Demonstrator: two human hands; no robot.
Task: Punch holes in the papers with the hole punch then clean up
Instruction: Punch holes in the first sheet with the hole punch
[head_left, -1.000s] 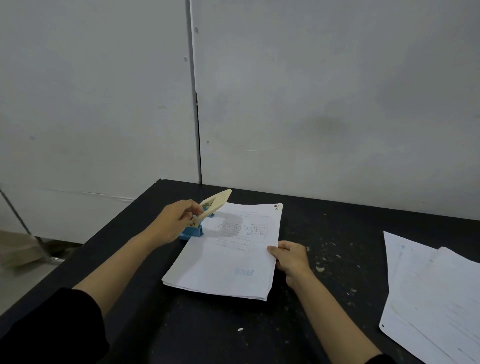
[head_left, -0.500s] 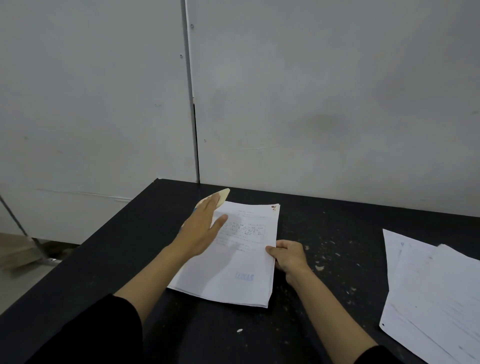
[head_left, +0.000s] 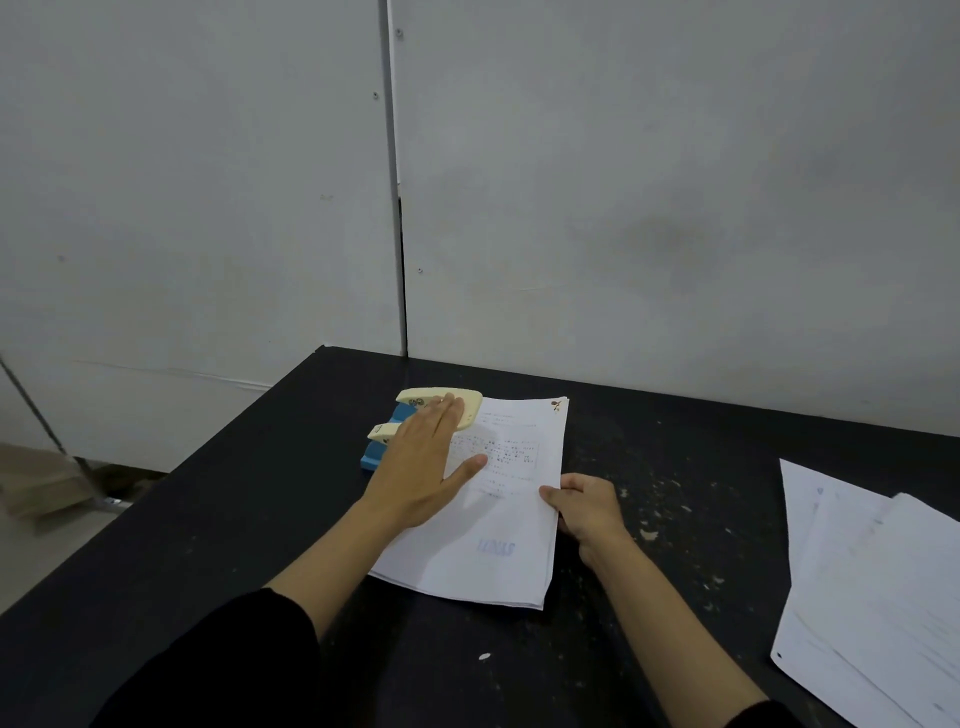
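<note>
From the head view, a black worktop (head_left: 675, 467) stands against a grey panelled wall (head_left: 623, 182), its surface speckled with pale paper bits (head_left: 647, 533). A stack of papers (head_left: 483, 535) lies on it a little left of centre, printed side up, with a blue mark near its front end and a small red mark at its far right corner. The hole punch (head_left: 441, 408), cream on top with a blue base, sits at the stack's far left edge, its mouth over the margin of the papers. The left hand (head_left: 423, 462) lies flat on top of the punch handle, fingers straight and together, thumb spread out over the page; it presses rather than grips. The right hand (head_left: 584, 506) is at the stack's right edge, fingers curled, the thumb lying on the top sheet and pinching the edge of the papers. Both forearms are bare, with black sleeves (head_left: 234, 660) at the bottom of the frame. A second, looser pile of sheets (head_left: 872, 587) lies fanned out at the right side of the worktop, well apart from the stack. Beyond the left edge, a pale floor and a thin metal rod (head_left: 36, 415) show.
</note>
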